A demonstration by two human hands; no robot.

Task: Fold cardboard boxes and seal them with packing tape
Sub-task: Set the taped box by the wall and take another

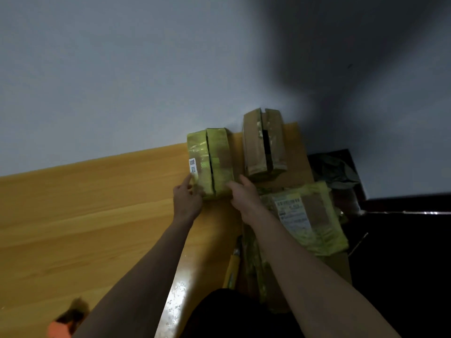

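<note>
A small cardboard box wrapped in yellow-green tape [211, 162] stands on the wooden table [85, 215] against the wall, its top flaps meeting along a dark seam. My left hand [186, 197] touches its near left corner with the index finger raised along the side by a white label. My right hand [244, 193] presses against its near right corner. A second brown box [264, 142] with a gap between its flaps stands just to the right, apart from both hands.
Flattened cardboard with yellow-green tape and a white shipping label [307, 215] lies at the right under my right forearm. A yellow-handled tool [234, 264] lies between my arms. An orange and brown object [66, 320], blurred, sits at the lower left. The table's right edge drops to dark floor.
</note>
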